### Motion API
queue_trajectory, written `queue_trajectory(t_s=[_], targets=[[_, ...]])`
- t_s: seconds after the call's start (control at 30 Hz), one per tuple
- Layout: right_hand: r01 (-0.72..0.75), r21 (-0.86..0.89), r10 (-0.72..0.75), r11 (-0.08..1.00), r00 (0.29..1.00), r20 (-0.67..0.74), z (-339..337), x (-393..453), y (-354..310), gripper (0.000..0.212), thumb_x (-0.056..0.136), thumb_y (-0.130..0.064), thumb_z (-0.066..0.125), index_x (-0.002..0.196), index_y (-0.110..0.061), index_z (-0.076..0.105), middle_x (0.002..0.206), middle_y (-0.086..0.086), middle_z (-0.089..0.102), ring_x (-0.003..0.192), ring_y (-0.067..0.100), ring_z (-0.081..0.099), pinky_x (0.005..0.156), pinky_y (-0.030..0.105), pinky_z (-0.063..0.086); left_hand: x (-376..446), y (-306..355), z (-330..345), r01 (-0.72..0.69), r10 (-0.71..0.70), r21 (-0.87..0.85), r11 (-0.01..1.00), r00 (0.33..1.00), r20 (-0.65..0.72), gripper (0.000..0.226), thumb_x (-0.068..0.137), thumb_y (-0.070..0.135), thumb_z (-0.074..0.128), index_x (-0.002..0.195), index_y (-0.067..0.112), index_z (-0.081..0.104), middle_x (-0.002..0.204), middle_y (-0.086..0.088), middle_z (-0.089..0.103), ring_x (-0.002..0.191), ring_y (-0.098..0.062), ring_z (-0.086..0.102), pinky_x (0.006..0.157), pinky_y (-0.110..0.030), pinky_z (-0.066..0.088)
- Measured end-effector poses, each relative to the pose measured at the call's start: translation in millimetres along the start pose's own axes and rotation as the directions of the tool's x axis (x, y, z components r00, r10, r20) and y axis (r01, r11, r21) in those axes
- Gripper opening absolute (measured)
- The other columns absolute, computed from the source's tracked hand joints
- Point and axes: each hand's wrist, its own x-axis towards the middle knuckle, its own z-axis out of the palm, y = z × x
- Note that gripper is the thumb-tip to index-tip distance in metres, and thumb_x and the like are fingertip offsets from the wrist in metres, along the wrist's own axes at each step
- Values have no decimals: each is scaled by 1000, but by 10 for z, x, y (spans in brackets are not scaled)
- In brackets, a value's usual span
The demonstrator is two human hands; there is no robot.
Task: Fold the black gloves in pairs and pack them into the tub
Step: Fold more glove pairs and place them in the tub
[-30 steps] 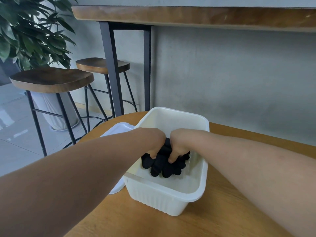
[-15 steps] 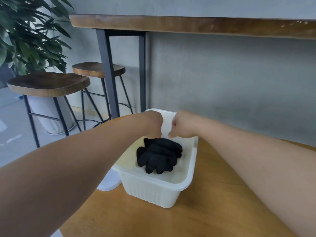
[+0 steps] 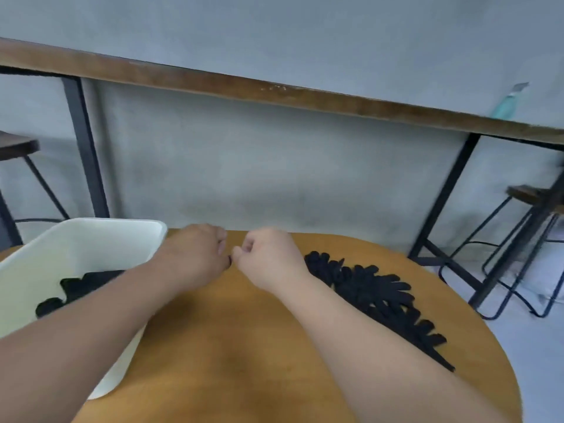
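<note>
- Grey wall [image 3: 274, 166] fills the far background, with a long wooden counter [image 3: 274, 90] on black legs running across it and dark stools at the far left and far right edges.
- Nearer, a round wooden table [image 3: 244, 346] carries everything in use.
- On the table's left side stands a white plastic tub [image 3: 91, 236]; a folded bundle of black gloves [image 3: 79, 288] lies inside it, partly hidden by the left forearm.
- On the right side of the table a heap of loose black gloves [image 3: 375, 294] lies spread out, running from mid-table towards the near right edge, with the right forearm passing in front of it.
- The left hand [image 3: 195, 257] hovers just right of the tub's far corner, fingers curled in, nothing seen in it.
- The right hand [image 3: 268, 257] sits just beside it, thumbs nearly touching, loosely curled and empty, close to the heap's far end.
- Motion blur softens the whole view.
</note>
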Motion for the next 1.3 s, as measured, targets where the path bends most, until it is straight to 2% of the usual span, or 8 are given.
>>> queue_trajectory(t_s=[0.27, 0.47, 0.57, 0.7, 0.83, 1.07, 1.2, 1.3], targets=[[-275, 24, 274, 961, 961, 24, -263, -458, 1525, 17, 91, -35, 59, 83, -25, 70, 83, -12, 67, 75, 11, 63, 68, 28, 54, -56, 668, 1138, 139, -82, -265, 954, 973, 217, 25, 85, 27, 61, 68, 22, 44, 64, 5, 55, 53, -14, 48, 47, -23, 34], [-408, -7, 408, 913, 913, 30, -307, -328, 2328, 18, 94, -26, 55, 86, -30, 71, 90, -13, 67, 78, 3, 60, 62, 20, 48, 306, 681, 1655, 228, -135, -312, 922, 947, 293, 11, 91, 33, 59, 85, 24, 58, 71, 6, 60, 64, -14, 56, 61, -26, 47], [-372, 5, 372, 928, 927, 53, -204, -154, 2376, 14, 95, -30, 57, 95, -30, 71, 97, -12, 67, 86, 7, 61, 72, 22, 49, 493, 721, 1791, 201, -101, -304, 931, 944, 313, 13, 92, 27, 58, 104, 20, 61, 80, 0, 60, 77, -19, 61, 65, -24, 45], [-283, -21, 284, 959, 952, 113, -3, 101, 2321, 28, 92, -37, 63, 118, -27, 67, 113, -9, 58, 105, 12, 58, 88, 30, 51, 754, 782, 1923, 106, -24, -231, 967, 944, 330, 34, 91, 23, 61, 125, 25, 58, 126, 2, 55, 112, -17, 57, 96, -29, 47], [-200, -186, 234, 962, 956, 179, 178, 303, 2285, 46, 86, -47, 67, 125, -23, 64, 124, -4, 53, 113, 20, 58, 91, 37, 52, 887, 860, 1945, -37, 84, -127, 991, 919, 386, 36, 90, 22, 64, 125, 25, 61, 129, 4, 52, 116, -17, 54, 101, -31, 45], [-48, -392, 136, 919, 970, 200, 262, 407, 2299, 24, 93, -17, 49, 87, -16, 73, 84, 0, 60, 75, 24, 62, 68, 35, 56, 935, 860, 2006, -101, 117, -59, 993, 885, 450, 46, 85, 32, 70, 129, 26, 58, 131, 2, 46, 119, -21, 50, 101, -35, 44], [-228, -84, 238, 970, 960, 145, 75, 496, 2176, 19, 100, -22, 44, 95, -22, 63, 86, -2, 68, 68, 11, 65, 59, 29, 53, 972, 834, 1887, -95, 138, -159, 983, 950, 281, 31, 89, 27, 66, 119, 24, 65, 124, 3, 54, 110, -19, 55, 94, -30, 45], [-377, 276, 336, 884, 924, 184, -120, 592, 2007, 16, 103, -24, 44, 100, -20, 58, 80, 3, 75, 61, 12, 70, 58, 26, 55, 1063, 857, 1643, -22, 59, -304, 952, 992, 113, 19, 92, 26, 62, 109, 24, 70, 105, 4, 66, 92, -14, 60, 77, -19, 42]])
